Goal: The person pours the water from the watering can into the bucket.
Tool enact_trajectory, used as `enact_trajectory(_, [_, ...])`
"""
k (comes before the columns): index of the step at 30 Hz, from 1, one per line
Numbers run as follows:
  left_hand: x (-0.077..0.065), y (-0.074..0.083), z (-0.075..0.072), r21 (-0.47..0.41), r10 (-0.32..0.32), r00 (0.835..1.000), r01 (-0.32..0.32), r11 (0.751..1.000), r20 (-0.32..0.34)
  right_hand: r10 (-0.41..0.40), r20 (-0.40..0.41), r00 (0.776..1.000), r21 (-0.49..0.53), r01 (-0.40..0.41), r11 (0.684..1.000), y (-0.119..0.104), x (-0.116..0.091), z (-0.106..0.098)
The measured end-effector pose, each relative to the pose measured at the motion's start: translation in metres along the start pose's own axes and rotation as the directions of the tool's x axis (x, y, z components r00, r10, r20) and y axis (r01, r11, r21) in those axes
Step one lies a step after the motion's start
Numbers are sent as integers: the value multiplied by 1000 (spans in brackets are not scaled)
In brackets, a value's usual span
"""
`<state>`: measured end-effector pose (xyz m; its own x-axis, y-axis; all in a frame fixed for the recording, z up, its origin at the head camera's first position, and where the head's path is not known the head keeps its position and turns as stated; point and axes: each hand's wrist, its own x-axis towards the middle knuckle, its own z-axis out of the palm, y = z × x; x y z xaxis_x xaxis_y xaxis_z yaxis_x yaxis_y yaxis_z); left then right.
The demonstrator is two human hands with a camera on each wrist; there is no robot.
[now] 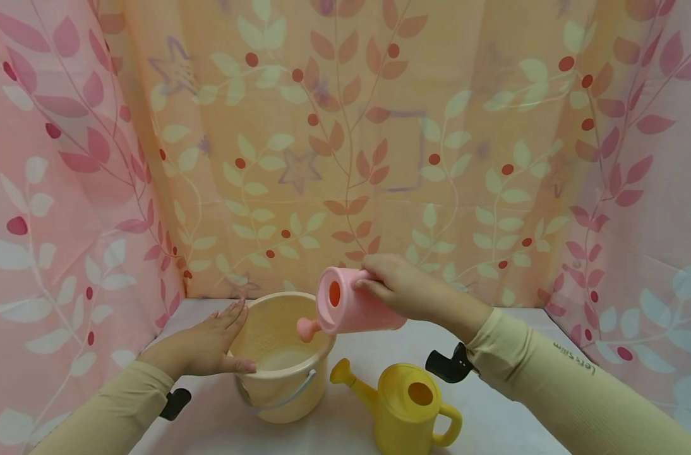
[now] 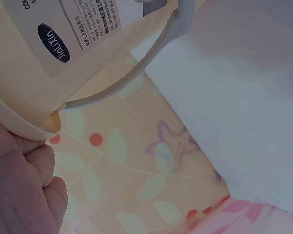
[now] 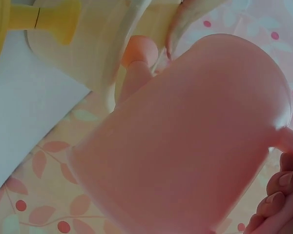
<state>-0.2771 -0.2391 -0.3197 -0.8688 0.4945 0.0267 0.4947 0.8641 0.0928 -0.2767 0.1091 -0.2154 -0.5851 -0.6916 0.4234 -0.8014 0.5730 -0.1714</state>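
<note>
My right hand [image 1: 405,287] grips the handle of a pink watering can [image 1: 365,309], held tilted above the table. Its spout head [image 1: 307,329] points down over the opening of a cream bucket [image 1: 302,397]. In the right wrist view the pink can [image 3: 195,131] fills much of the picture, with curled fingers [image 3: 276,187] at its handle. My left hand [image 1: 206,344] rests on the bucket's left rim, fingers straight and thumb along the front edge. Whether water runs from the spout, I cannot tell. Part of the bucket's inside is hidden.
A yellow watering can [image 1: 402,420] stands on the white table [image 1: 351,436] right of the bucket, its spout towards it. The bucket's grey handle [image 1: 291,396] hangs down in front. Leaf-patterned curtains [image 1: 345,158] enclose the back and both sides.
</note>
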Motion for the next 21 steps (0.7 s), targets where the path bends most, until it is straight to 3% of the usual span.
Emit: enact_trajectory(21, [0, 1, 0, 3, -1, 1000, 1, 1000, 8, -46, 26, 999, -72, 48, 996, -6, 4, -4])
